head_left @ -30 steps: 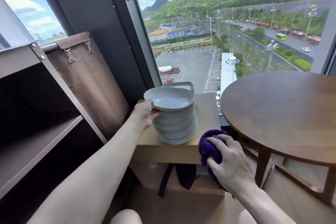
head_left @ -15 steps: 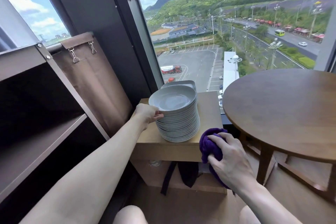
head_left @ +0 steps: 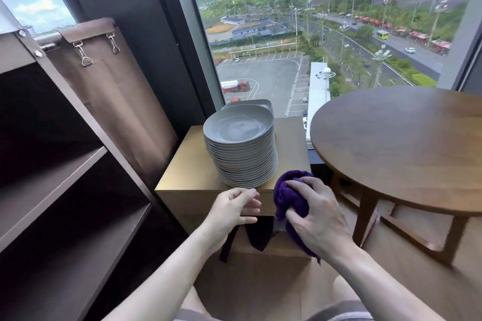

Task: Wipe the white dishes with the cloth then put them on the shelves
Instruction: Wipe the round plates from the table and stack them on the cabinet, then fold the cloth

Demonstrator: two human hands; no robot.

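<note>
Bright window daylight, wide-angle edge distortion

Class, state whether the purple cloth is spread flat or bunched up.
Bunched up: the purple cloth is wadded in the right hand, whose fingers curl round it.

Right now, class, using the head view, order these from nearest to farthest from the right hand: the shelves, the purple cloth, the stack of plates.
1. Purple cloth, gripped in the right hand itself.
2. Stack of plates, just ahead on the small cabinet.
3. Shelves, across on the far left.
</note>
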